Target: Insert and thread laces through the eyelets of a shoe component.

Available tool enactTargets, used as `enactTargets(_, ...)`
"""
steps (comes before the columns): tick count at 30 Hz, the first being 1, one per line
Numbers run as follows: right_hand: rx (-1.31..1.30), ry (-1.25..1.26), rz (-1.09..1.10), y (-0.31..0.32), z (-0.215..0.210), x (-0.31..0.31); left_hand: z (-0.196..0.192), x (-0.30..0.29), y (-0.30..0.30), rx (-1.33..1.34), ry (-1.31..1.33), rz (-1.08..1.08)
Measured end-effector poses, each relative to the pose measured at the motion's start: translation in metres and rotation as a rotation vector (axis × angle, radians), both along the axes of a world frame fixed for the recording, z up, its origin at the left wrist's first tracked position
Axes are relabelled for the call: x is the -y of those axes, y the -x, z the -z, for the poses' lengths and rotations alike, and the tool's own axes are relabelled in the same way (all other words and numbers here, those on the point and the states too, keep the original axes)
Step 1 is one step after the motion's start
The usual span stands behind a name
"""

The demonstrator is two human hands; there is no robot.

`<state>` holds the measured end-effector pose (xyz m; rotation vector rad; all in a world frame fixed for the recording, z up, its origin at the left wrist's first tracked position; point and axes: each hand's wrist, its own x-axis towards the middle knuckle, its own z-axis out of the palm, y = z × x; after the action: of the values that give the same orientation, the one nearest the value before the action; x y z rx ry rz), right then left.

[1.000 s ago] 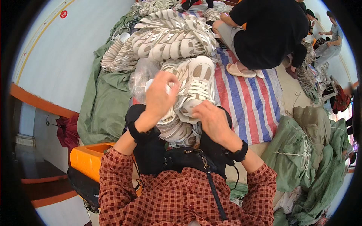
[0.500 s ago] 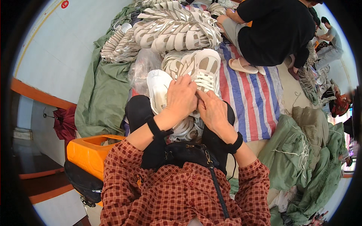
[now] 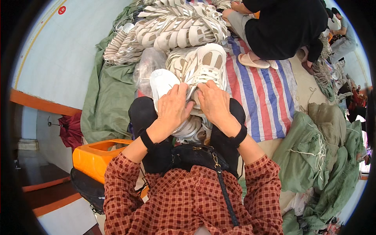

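A beige and white laced shoe upper (image 3: 212, 60) lies with its toe away from me, over my lap. My right hand (image 3: 214, 102) is closed on its near end, below the laces, fingers bent over the edge. My left hand (image 3: 172, 107) is closed at its left side, fingertips bent against the edge and thumb toward the middle. The gripped edges are partly hidden by my fingers. Beside the left hand lies a white shoe-shaped piece (image 3: 161, 81), partly under that hand. More pale uppers (image 3: 190, 131) are bunched between my knees.
Bundled shoe uppers (image 3: 180, 29) are heaped ahead, near a clear plastic bag (image 3: 148, 66). A striped sheet (image 3: 256, 90) spreads to the right, where a person in black (image 3: 288, 29) sits. Green sacks (image 3: 301, 156) lie right; an orange plastic stool (image 3: 92, 158) stands left.
My hands have moved apart, the left one outward and lower, fingers no longer meeting at the laces. The view has shifted slightly.
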<state>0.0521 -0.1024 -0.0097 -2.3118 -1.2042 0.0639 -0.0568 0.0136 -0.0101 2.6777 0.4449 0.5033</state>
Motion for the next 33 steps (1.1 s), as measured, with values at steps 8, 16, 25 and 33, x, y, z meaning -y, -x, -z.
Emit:
enactTargets(8,-0.087,-0.235,0.048,-0.003,0.008,-0.011,0.010,-0.012,0.016,-0.298,0.332,-0.075)
enactTargets(16,0.160,-0.050,-0.116,0.012,-0.012,0.027,0.028,-0.017,0.041,-0.160,0.078,0.018)
enactTargets(25,-0.171,-0.261,-0.435,0.022,-0.021,0.074,-0.024,-0.025,-0.004,0.231,0.179,0.008)
enactTargets(33,-0.904,-0.383,-0.292,0.015,-0.026,0.096,-0.010,-0.011,-0.047,0.234,-0.372,0.185)
